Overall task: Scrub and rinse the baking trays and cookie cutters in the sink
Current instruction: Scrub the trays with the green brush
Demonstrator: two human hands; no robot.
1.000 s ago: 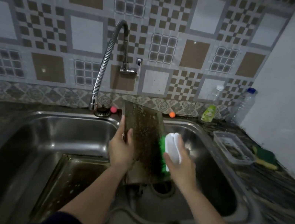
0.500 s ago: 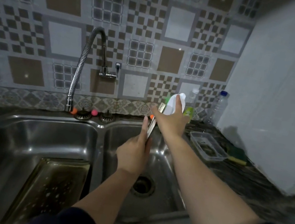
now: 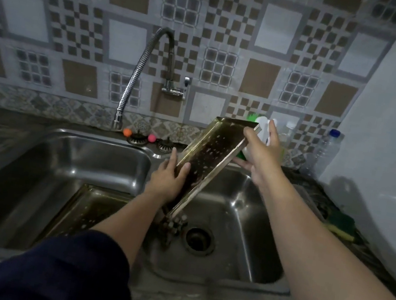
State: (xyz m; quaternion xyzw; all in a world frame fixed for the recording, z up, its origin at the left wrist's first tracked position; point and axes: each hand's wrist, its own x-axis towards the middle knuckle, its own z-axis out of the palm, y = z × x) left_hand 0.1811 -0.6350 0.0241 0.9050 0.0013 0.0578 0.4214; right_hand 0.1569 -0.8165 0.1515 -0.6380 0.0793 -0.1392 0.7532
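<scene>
- Tray (image 3: 213,152) now tilted over right basin, dirty inside turned up; was edge-on.
- Left hand (image 3: 169,180) grips tray's lower edge.
- Right hand (image 3: 261,150) holds brush (image 3: 261,127) against tray's top corner.
- Scrubbing unfinished.

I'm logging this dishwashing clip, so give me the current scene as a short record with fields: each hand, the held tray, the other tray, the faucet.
left hand: grips the lower left edge of the held tray
right hand: holds the white scrub brush behind the tray's upper right edge
held tray: tilted over the right basin, speckled inside
second tray: lies in the left basin
faucet: no water visible
</scene>
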